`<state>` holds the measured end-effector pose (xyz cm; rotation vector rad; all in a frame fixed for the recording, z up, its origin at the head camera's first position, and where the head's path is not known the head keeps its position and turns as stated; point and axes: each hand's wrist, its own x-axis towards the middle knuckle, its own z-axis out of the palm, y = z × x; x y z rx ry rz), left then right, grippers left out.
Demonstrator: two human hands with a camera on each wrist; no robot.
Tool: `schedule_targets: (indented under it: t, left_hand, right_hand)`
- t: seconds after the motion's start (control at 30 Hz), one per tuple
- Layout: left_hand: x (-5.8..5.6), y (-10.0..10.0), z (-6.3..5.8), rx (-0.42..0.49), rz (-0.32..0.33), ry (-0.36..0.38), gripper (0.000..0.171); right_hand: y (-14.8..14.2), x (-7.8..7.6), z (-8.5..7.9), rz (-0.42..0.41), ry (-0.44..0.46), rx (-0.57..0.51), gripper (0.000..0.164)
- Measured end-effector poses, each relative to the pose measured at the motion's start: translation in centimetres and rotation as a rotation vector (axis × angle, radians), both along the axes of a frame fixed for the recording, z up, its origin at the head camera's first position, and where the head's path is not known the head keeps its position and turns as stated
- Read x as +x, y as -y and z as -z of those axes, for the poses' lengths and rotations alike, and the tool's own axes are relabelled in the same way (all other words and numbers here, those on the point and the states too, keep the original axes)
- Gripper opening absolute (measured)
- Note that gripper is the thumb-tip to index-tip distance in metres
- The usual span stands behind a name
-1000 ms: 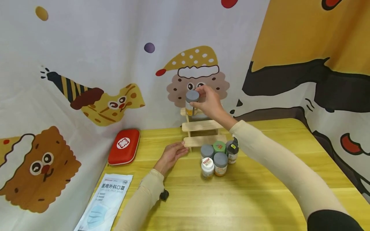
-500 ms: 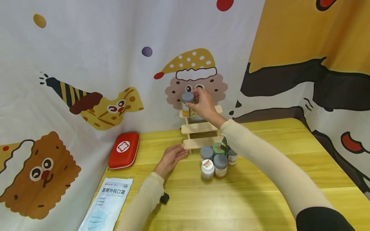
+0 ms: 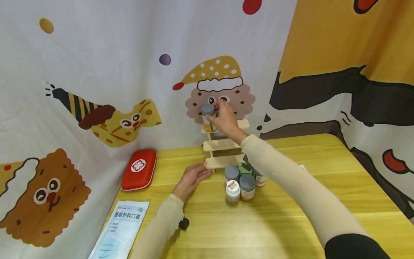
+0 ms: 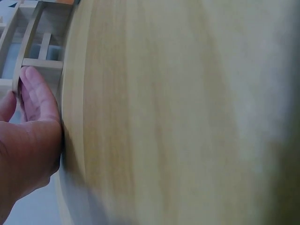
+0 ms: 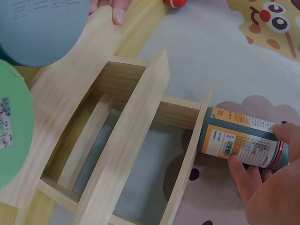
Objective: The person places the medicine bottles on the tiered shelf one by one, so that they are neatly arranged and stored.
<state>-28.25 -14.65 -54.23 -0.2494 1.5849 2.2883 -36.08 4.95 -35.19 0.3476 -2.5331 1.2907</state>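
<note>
Standing upright, grey-lidded bottle (image 3: pixel 208 109) inside right grip (image 3: pixel 225 118)

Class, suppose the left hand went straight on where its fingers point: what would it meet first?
Most likely the wooden rack, at once: the left hand grips the left end of the rack's lowest step, though exact depth is hard to judge.

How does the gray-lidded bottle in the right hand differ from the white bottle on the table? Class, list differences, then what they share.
Color: the gray-lidded bottle has a dark body with an orange-and-white label; the white bottle has a white body and lid.
Place: the gray-lidded bottle is at the wooden stand's top step, gripped by the right hand; the white bottle stands untouched on the table.
Shared: both are upright and lidded.
</note>
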Motion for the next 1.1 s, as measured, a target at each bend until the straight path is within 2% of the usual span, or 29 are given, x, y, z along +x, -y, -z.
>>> schedule_targets:
  t: [0.17, 0.4, 0.53, 0.73, 0.9, 1.1]
  left_hand:
    - [0.2, 0.1, 0.1, 0.008, -0.018, 0.003, 0.033]
    - [0.4, 0.2, 0.1, -0.017, -0.004, -0.015, 0.047]
    - [0.5, 0.6, -0.1, -0.016, 0.000, -0.008, 0.049]
    - [0.5, 0.8, -0.1, 0.001, 0.015, 0.008, 0.050]
    - [0.2, 0.5, -0.2, 0.024, 0.039, 0.017, 0.049]
    - [0.0, 0.4, -0.5, 0.027, 0.024, 0.018, 0.048]
  right_hand:
    - [0.3, 0.1, 0.2, 0.002, -0.007, -0.011, 0.059]
    - [-0.2, 0.2, 1.1, -0.010, -0.053, -0.049, 0.061]
    - [-0.6, 0.7, 1.4, -0.028, -0.060, -0.035, 0.062]
    - [-2.0, 2.2, 1.3, -0.047, -0.015, 0.034, 0.066]
    - [-4.4, 3.8, 0.8, -0.073, -0.041, 0.055, 0.065]
    - [-6.2, 6.0, 0.8, -0.129, -0.041, 0.083, 0.062]
